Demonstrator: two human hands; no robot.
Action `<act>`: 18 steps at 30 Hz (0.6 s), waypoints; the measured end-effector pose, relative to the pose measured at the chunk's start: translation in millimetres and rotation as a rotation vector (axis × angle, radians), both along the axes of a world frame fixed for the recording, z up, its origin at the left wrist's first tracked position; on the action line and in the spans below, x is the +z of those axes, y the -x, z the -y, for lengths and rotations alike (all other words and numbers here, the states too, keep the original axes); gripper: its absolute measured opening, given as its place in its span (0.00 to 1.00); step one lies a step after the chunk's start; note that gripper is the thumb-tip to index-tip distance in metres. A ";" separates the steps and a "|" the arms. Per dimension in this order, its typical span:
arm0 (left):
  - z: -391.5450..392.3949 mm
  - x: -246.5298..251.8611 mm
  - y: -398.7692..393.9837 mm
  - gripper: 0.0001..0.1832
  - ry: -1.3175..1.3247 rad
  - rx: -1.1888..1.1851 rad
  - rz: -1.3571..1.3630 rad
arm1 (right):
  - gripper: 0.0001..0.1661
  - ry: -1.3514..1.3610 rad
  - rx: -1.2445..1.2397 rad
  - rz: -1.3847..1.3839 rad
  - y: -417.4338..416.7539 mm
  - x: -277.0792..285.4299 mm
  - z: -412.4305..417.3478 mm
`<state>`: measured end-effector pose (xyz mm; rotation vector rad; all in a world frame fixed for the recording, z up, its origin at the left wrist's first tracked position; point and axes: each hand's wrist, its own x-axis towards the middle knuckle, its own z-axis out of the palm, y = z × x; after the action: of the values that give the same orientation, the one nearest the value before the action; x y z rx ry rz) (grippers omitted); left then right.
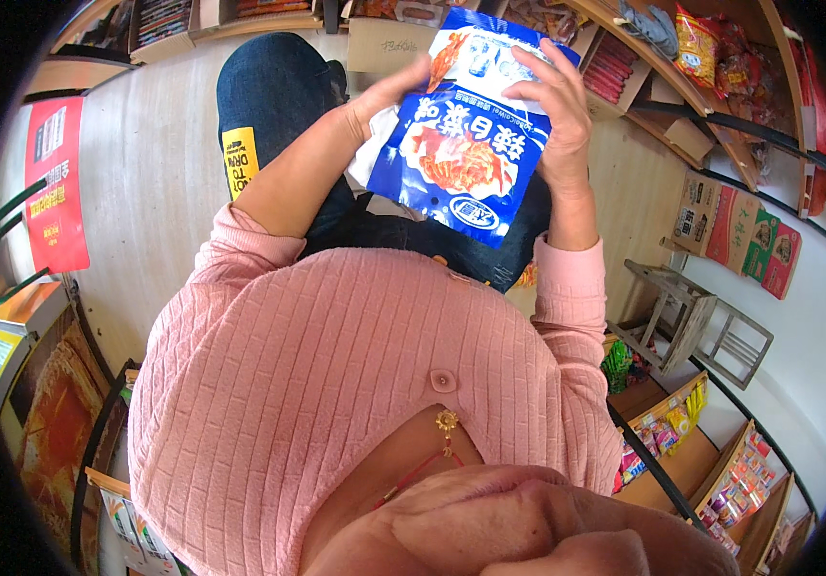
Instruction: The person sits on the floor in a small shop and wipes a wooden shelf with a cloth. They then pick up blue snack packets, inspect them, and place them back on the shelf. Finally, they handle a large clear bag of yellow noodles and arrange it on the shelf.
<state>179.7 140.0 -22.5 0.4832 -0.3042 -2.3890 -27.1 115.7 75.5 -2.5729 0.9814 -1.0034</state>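
A glossy blue and white plastic food packet (456, 158), printed with a picture of red-seasoned cabbage, is held up over my lap. My left hand (391, 93) grips its left edge, the thumb showing and the other fingers hidden behind. My right hand (553, 101) holds the right side, its fingers spread across the white upper part; its thumb is hidden. A crease or overlap crosses the packet near the top; whether it is one packet or two, I cannot tell. Something white and crumpled (378, 144) lies by my left wrist.
Wooden shelves with boxes and snack packets (697, 50) run along the top and upper right. A wooden stool (687, 317) stands at the right, near flattened cartons (737, 230). More snack shelves (679, 461) are lower right. A green-framed chair (9, 237) is at the left.
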 end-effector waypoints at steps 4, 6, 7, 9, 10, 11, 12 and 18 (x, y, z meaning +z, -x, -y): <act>-2.9 11.5 -0.9 0.36 0.089 -0.020 0.102 | 0.13 0.025 0.051 -0.084 -3.7 11.0 -2.0; -1.8 5.4 3.2 0.35 0.078 0.030 -0.024 | 0.18 0.003 0.022 -0.015 1.3 14.6 -1.6; -2.5 10.9 2.9 0.33 0.048 0.048 -0.091 | 0.22 -0.037 -0.004 0.085 3.0 16.1 -3.3; -1.6 14.0 -3.5 0.31 -0.017 0.055 -0.164 | 0.34 -0.192 -0.066 0.401 8.1 20.3 -9.5; -0.7 15.5 -3.7 0.28 -0.044 0.063 -0.236 | 0.33 -0.251 -0.160 0.539 12.8 19.2 -10.3; -0.3 14.8 -3.5 0.28 -0.043 0.092 -0.236 | 0.32 -0.311 -0.255 0.677 18.8 15.0 -11.8; 0.2 12.5 -3.4 0.28 -0.041 0.126 -0.233 | 0.32 -0.352 -0.335 0.597 25.6 7.0 -13.3; 1.8 20.7 4.0 0.28 0.120 0.405 -0.099 | 0.34 -1.007 -0.290 0.376 7.9 -40.2 -66.7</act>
<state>175.7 138.2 -1.8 0.3330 -0.2745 -1.9801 -35.0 182.4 35.2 -1.4015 1.3112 -0.7199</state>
